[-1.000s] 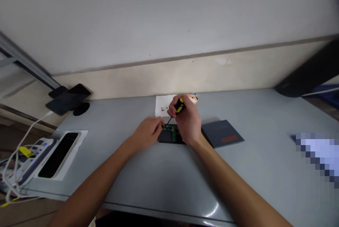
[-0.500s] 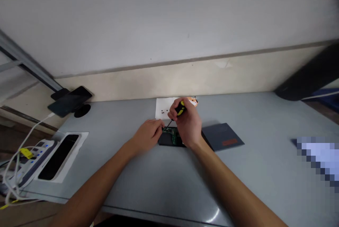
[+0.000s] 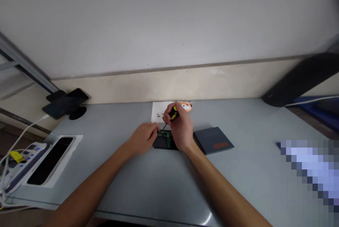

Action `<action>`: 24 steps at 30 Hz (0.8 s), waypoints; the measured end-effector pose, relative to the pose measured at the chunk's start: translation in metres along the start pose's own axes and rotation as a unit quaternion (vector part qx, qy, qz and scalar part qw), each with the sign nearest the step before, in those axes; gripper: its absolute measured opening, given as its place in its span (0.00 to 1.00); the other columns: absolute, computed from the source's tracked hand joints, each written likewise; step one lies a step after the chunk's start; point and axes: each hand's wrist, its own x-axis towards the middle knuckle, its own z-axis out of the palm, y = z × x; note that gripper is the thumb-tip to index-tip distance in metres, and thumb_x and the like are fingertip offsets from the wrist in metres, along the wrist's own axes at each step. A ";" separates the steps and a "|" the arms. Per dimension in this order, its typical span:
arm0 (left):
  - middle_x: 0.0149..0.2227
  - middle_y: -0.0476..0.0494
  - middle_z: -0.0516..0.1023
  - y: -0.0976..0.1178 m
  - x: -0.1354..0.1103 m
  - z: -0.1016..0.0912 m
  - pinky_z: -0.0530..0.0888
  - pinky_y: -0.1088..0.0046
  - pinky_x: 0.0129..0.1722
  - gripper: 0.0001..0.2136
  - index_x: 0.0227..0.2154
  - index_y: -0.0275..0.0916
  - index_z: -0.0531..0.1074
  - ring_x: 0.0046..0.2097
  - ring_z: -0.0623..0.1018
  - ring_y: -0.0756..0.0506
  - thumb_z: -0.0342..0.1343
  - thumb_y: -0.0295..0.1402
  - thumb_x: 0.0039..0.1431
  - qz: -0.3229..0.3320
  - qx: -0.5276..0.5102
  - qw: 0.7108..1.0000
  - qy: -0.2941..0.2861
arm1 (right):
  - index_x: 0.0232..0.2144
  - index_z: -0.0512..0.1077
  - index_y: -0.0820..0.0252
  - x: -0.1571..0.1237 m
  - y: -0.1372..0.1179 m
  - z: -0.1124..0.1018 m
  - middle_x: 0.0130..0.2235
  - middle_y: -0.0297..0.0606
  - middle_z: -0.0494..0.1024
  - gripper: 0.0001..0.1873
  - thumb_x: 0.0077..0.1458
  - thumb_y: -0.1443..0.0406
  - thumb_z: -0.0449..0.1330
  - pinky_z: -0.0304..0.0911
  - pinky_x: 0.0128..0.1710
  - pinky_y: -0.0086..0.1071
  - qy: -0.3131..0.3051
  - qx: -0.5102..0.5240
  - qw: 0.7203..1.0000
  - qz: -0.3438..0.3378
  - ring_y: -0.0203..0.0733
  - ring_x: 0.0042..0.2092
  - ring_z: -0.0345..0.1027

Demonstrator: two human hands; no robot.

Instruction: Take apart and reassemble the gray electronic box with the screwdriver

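My right hand (image 3: 181, 128) is wrapped around the black-and-yellow handle of a screwdriver (image 3: 173, 113). Its thin shaft slants down and left to the upper edge of an opened electronic device (image 3: 162, 143) with a green circuit board. At the device's upper left corner, my left hand (image 3: 144, 137) rests with fingers bent together, gripping the edge. The contact between screwdriver tip and board is too small to make out. My right hand covers the device's right end. Just right of it lies a dark blue-grey flat cover (image 3: 214, 139) with a reddish-brown label.
Behind my hands, a white paper (image 3: 156, 108) bears several tiny dark screws (image 3: 158, 115), beside an orange-and-white animal-face item (image 3: 185, 106). A phone (image 3: 51, 160), power strip (image 3: 26, 165) and phone on a stand (image 3: 66, 103) sit left. A black cylinder (image 3: 296, 82) stands right.
The view has shifted slightly, so everything on the table appears a little further left and lower. Both hands keep their places at the device, and the screwdriver remains in my right hand.
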 end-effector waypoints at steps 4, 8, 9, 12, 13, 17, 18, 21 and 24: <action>0.35 0.46 0.76 0.002 0.001 -0.001 0.70 0.65 0.43 0.09 0.37 0.41 0.68 0.38 0.74 0.44 0.42 0.29 0.70 -0.002 0.001 1.000 -0.001 | 0.29 0.68 0.56 0.000 -0.001 0.001 0.26 0.31 0.62 0.18 0.67 0.53 0.53 0.53 0.30 0.33 -0.009 0.000 1.000 0.005 0.36 0.28 0.53; 0.35 0.46 0.76 0.002 0.001 -0.001 0.70 0.65 0.43 0.10 0.37 0.41 0.68 0.38 0.75 0.44 0.42 0.29 0.70 0.002 0.001 1.000 0.002 | 0.29 0.68 0.55 -0.001 -0.001 0.003 0.26 0.31 0.62 0.18 0.66 0.52 0.53 0.54 0.30 0.34 -0.011 -0.005 1.000 0.009 0.36 0.28 0.54; 0.35 0.46 0.76 0.001 0.001 -0.001 0.70 0.66 0.43 0.10 0.37 0.41 0.68 0.38 0.75 0.44 0.42 0.29 0.70 0.001 0.000 1.000 0.004 | 0.29 0.68 0.55 -0.001 -0.001 0.003 0.26 0.31 0.62 0.18 0.66 0.52 0.54 0.55 0.30 0.34 -0.011 -0.007 1.000 0.009 0.36 0.27 0.54; 0.35 0.46 0.76 0.001 0.001 0.000 0.69 0.66 0.42 0.09 0.37 0.41 0.68 0.38 0.75 0.44 0.42 0.29 0.70 0.000 -0.001 1.000 0.005 | 0.29 0.68 0.55 -0.001 0.000 0.003 0.26 0.31 0.62 0.17 0.66 0.53 0.54 0.55 0.30 0.33 -0.015 -0.002 1.000 0.009 0.36 0.27 0.54; 0.35 0.46 0.76 0.001 0.001 0.000 0.69 0.67 0.42 0.09 0.37 0.41 0.68 0.38 0.75 0.44 0.42 0.29 0.70 0.000 -0.001 1.000 0.004 | 0.29 0.68 0.56 -0.001 0.001 0.004 0.26 0.31 0.62 0.17 0.66 0.53 0.54 0.54 0.30 0.33 -0.015 0.000 1.000 0.008 0.36 0.27 0.54; 0.36 0.46 0.76 0.000 0.002 0.000 0.69 0.66 0.42 0.10 0.38 0.41 0.68 0.38 0.74 0.45 0.42 0.29 0.71 0.002 0.002 1.000 -0.001 | 0.28 0.68 0.56 -0.001 0.003 0.005 0.25 0.31 0.62 0.17 0.65 0.53 0.54 0.53 0.29 0.33 -0.010 -0.005 1.000 0.003 0.35 0.27 0.54; 0.36 0.46 0.76 0.000 0.002 0.000 0.69 0.66 0.42 0.10 0.39 0.41 0.68 0.39 0.75 0.44 0.42 0.29 0.71 0.002 0.004 1.000 -0.001 | 0.28 0.68 0.56 -0.001 0.003 0.005 0.25 0.31 0.62 0.17 0.66 0.53 0.54 0.53 0.29 0.33 -0.007 -0.010 1.000 0.002 0.35 0.27 0.54; 0.36 0.46 0.76 0.000 0.001 0.000 0.69 0.66 0.43 0.10 0.39 0.41 0.68 0.39 0.75 0.44 0.41 0.30 0.71 -0.002 0.007 1.000 -0.001 | 0.28 0.68 0.56 0.000 0.003 0.005 0.26 0.31 0.62 0.17 0.65 0.53 0.54 0.53 0.28 0.32 0.005 -0.018 1.000 -0.002 0.35 0.26 0.53; 0.35 0.47 0.76 0.001 0.001 -0.001 0.69 0.67 0.41 0.10 0.38 0.41 0.68 0.38 0.74 0.45 0.41 0.30 0.71 -0.007 0.006 1.000 -0.002 | 0.28 0.67 0.55 -0.001 0.003 0.006 0.26 0.31 0.62 0.18 0.65 0.52 0.54 0.53 0.28 0.33 0.015 -0.018 1.000 -0.003 0.35 0.26 0.52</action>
